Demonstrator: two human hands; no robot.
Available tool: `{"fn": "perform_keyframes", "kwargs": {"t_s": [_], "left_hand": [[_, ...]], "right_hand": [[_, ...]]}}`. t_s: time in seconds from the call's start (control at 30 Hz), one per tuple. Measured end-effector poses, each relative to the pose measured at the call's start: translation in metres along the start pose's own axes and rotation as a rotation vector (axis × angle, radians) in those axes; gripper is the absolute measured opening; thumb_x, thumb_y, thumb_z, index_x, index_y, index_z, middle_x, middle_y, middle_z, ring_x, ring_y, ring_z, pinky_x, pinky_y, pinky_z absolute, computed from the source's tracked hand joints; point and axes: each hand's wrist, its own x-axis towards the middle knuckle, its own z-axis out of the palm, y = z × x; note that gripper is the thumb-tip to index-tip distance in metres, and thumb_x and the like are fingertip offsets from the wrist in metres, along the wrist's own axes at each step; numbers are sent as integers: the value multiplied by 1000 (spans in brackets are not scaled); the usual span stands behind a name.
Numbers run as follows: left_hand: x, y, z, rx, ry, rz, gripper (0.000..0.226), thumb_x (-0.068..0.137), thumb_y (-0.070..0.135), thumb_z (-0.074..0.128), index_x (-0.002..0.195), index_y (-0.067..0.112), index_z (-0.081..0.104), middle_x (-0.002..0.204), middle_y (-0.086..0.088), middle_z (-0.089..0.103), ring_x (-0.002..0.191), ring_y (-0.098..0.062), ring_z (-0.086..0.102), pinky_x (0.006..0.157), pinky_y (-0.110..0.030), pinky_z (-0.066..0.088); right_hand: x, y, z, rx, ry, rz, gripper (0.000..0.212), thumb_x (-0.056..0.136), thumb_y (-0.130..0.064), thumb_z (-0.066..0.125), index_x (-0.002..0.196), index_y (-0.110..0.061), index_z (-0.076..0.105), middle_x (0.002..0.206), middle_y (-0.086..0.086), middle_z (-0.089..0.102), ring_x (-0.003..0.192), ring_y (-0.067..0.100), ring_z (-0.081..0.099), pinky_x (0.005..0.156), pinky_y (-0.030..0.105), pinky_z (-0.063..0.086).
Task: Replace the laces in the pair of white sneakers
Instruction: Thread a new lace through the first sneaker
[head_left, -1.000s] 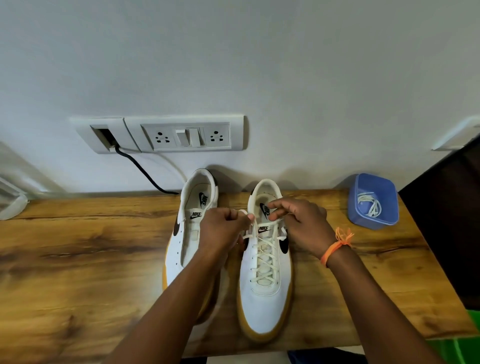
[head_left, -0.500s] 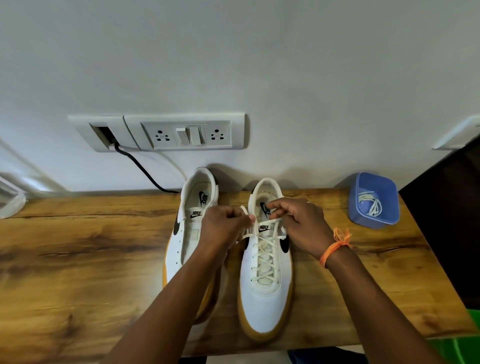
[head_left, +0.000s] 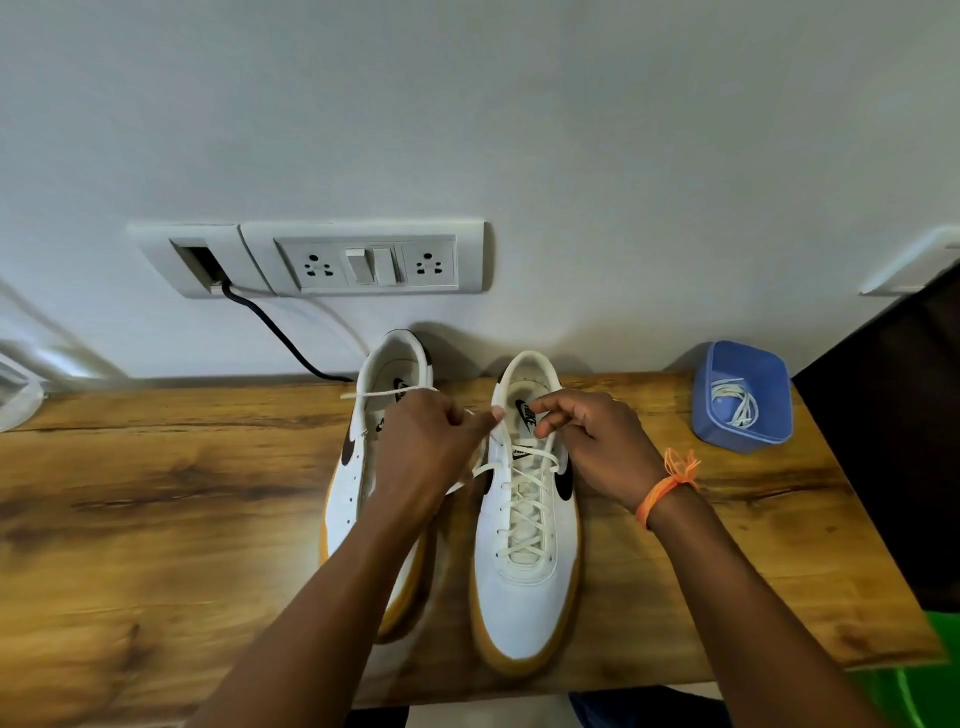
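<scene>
Your left hand (head_left: 423, 447) is curled into a fist around the lace (head_left: 524, 499), with a loose end running out leftward from the top of the fist across the left sneaker (head_left: 353, 488). The thumb points right, toward the collar of the right sneaker (head_left: 524, 587). Your right hand (head_left: 605, 447) hovers over the right sneaker's opening, fingers bent, index and thumb curled close together near the tongue label; you seem to be pinching the lace there, but the contact is too small to confirm. An orange thread band (head_left: 662, 491) sits on your right wrist.

The right sneaker is laced in crisscross rows up to the top eyelets, toe pointing toward you. The left sneaker lies just beside it, partly hidden under your left forearm, with no lacing visible on the exposed part. Both rest on the wooden table (head_left: 156, 519), heels near the wall.

A blue container (head_left: 774, 421) sits at the table's far right, well apart from the shoes, holding a bundle of white laces (head_left: 735, 402). A socket panel (head_left: 363, 260) is mounted on the wall above, with a black cable (head_left: 280, 332) dropping to the table edge.
</scene>
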Motion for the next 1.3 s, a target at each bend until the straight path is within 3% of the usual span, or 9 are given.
{"fn": "perform_keyframes", "kwargs": {"t_s": [0.2, 0.33, 0.5, 0.6, 0.7, 0.87, 1.07, 1.2, 1.3], "left_hand": [[-2, 1, 8, 44, -179, -21, 19, 81, 29, 80, 78, 12, 71, 63, 0, 69, 50, -16, 66, 50, -27, 55], [3, 2, 4, 29, -27, 136, 9, 85, 9, 73, 76, 8, 74, 59, 10, 62, 53, 2, 58, 54, -10, 43], [7, -7, 1, 172, 146, 392, 3, 83, 6, 73, 85, 6, 71, 83, -2, 63, 70, -13, 55, 66, -31, 45], [0, -5, 6, 262, 215, 290, 24, 83, 20, 74, 97, 10, 58, 99, -2, 54, 80, -18, 50, 64, -31, 39], [-3, 0, 8, 340, 51, 60, 36, 90, 46, 65, 80, 12, 58, 71, 1, 61, 64, -17, 58, 56, -33, 46], [-11, -1, 33, 79, -106, -131, 41, 92, 50, 61, 100, 10, 53, 86, 1, 63, 75, -13, 59, 61, -28, 47], [-8, 5, 39, -255, 67, 48, 20, 86, 13, 64, 94, 21, 48, 82, 0, 59, 77, -19, 61, 74, -48, 55], [-3, 19, 26, -414, 54, 190, 12, 101, 19, 54, 110, 12, 58, 75, 2, 64, 68, -4, 60, 68, -22, 48], [2, 9, 22, -339, 8, 120, 23, 102, 25, 50, 94, 13, 68, 63, 0, 63, 59, -9, 56, 63, -30, 47]], "right_hand": [[0, 0, 0, -9, -11, -8, 45, 84, 3, 47, 110, -25, 70, 87, -15, 71, 89, 6, 66, 93, 41, 50], [-2, -2, -3, -2, -32, -32, 44, 83, 6, 48, 111, -20, 71, 91, -10, 72, 92, 8, 66, 91, 33, 51], [-4, -3, -4, 0, -65, -52, 42, 84, 9, 51, 112, -13, 72, 99, 0, 73, 93, 10, 66, 79, 1, 43], [-4, -1, -4, 1, -69, -54, 37, 85, 5, 53, 111, -14, 73, 101, -1, 73, 93, 8, 65, 78, 0, 42], [-3, -3, -4, -44, -72, -117, 17, 90, -18, 62, 95, -19, 78, 93, -4, 74, 84, 4, 63, 74, 11, 43], [0, -1, 4, -157, -62, -155, 62, 86, -64, 46, 49, -16, 58, 52, 1, 55, 56, 15, 55, 59, 20, 38], [-2, -3, 0, -184, -65, -165, 35, 84, -41, 71, 59, -17, 71, 63, -1, 65, 64, 11, 59, 63, 6, 33], [-2, 0, -4, -198, -107, -178, 28, 73, -32, 71, 50, -19, 65, 56, 0, 63, 59, 15, 59, 66, 1, 30], [-4, 1, -6, -221, -136, -169, 26, 70, -28, 72, 48, -19, 61, 59, 0, 64, 62, 17, 60, 69, 2, 32]]}}
